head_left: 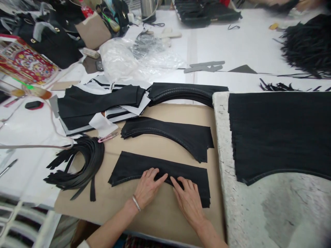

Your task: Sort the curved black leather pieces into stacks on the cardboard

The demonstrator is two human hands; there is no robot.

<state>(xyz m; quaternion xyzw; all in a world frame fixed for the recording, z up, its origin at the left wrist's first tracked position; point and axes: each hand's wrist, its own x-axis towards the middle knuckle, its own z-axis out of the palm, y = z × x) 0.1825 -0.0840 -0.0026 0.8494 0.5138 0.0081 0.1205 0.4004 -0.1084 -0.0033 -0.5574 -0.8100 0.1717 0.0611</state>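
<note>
A black panel (165, 168) of leather-like material with a curved lower edge lies on the brown board in front of me. My left hand (148, 186) rests on the middle of that curved edge, fingers and thumb apart and pressing down from above. Just to its right, my right hand (188, 198) presses on the same edge, fingers extended. The two hands nearly meet at the index fingers and thumbs. Beyond them lies a similar stack of curved black panels (168, 134), and farther back is another stack (188, 91).
The brown board (103, 206) borders a stone slab (279, 213) bearing a large black sheet (281, 134). At left lie a coil of black strips (90, 165), a pink clip (108, 137) and a cut-piece pile (98, 103). Clear plastic (121, 58) and black strips (307, 48) lie farther back.
</note>
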